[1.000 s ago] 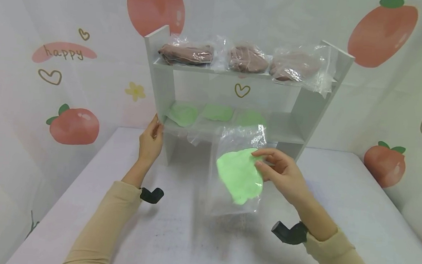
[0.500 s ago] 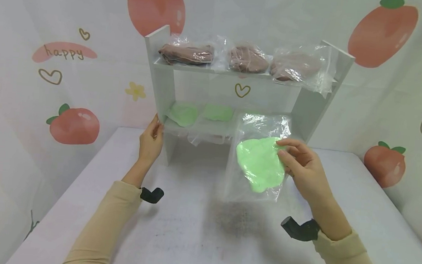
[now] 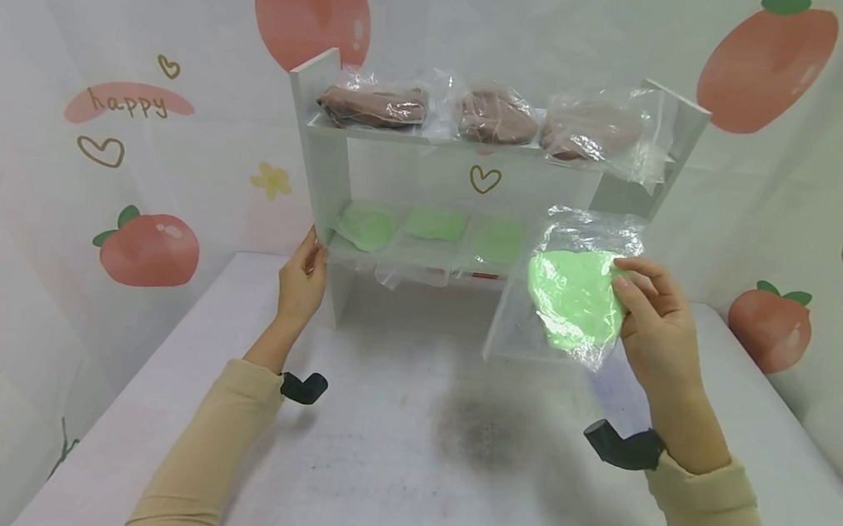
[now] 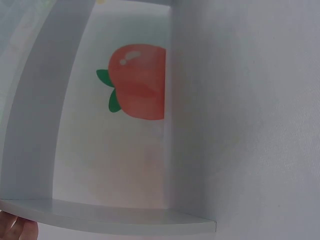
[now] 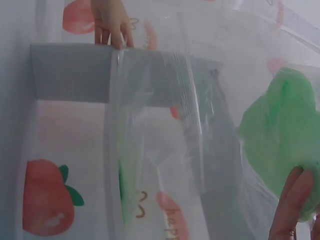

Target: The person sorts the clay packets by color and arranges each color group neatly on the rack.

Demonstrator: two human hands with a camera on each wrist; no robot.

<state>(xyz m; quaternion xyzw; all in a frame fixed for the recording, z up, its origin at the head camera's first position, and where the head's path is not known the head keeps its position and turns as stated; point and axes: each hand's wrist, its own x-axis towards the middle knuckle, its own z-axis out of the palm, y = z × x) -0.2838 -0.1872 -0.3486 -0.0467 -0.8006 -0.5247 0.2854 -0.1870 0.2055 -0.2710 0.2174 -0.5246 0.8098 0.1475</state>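
Note:
My right hand (image 3: 661,317) pinches the right edge of a clear plastic bag with a flat, bright green piece (image 3: 580,298) inside. This bag hangs in front of the right end of a white two-tier shelf (image 3: 469,144); the right wrist view shows the green piece (image 5: 282,125) close up. My left hand (image 3: 301,286) holds the front edge of the shelf's left side panel at the lower board's height. Three similar bagged green pieces, left (image 3: 367,229), middle (image 3: 436,223) and right (image 3: 497,240), lie on the lower board.
On the upper board lie three clear bags with brownish-pink lumps, left (image 3: 375,107), middle (image 3: 496,117) and right (image 3: 591,132). The shelf stands on a white table (image 3: 374,459). Behind it hangs a fruit-printed backdrop (image 3: 222,45).
My right hand has moved right and slightly upward with the green bag. The rightmost bagged piece on the lower board has come back into sight. The left hand has stayed still.

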